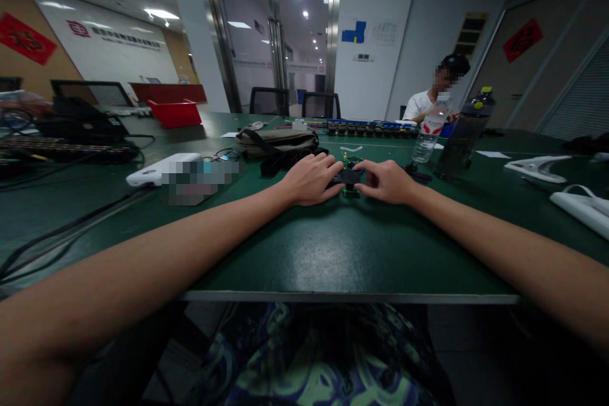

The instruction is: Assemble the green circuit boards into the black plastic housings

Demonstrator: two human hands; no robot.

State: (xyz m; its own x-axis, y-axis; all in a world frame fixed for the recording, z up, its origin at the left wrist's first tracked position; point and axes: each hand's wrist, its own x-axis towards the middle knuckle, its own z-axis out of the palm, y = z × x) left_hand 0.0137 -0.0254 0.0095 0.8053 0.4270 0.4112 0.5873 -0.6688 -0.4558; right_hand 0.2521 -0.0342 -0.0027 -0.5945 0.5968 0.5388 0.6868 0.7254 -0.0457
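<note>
On the green tabletop, both my hands meet around a small green circuit board [352, 193] with a black block-like part [351, 176] on top of it. My left hand [314, 179] reaches in from the left, its thumb and fingers closed on the left side of the black part. From the right, my right hand [386, 181] pinches the part's other side between thumb and curled index finger. The board shows above and below the black part; its sides are hidden by my fingers. What exactly the black part is cannot be made out.
Behind my hands lie a grey pouch [280, 142] and a row of blue-and-black modules [371, 128]. A water bottle [429, 134] and a dark bottle [465, 136] stand at right, near a seated person [423, 104]. A white device [164, 168] lies left; the table edge [352, 297] is close.
</note>
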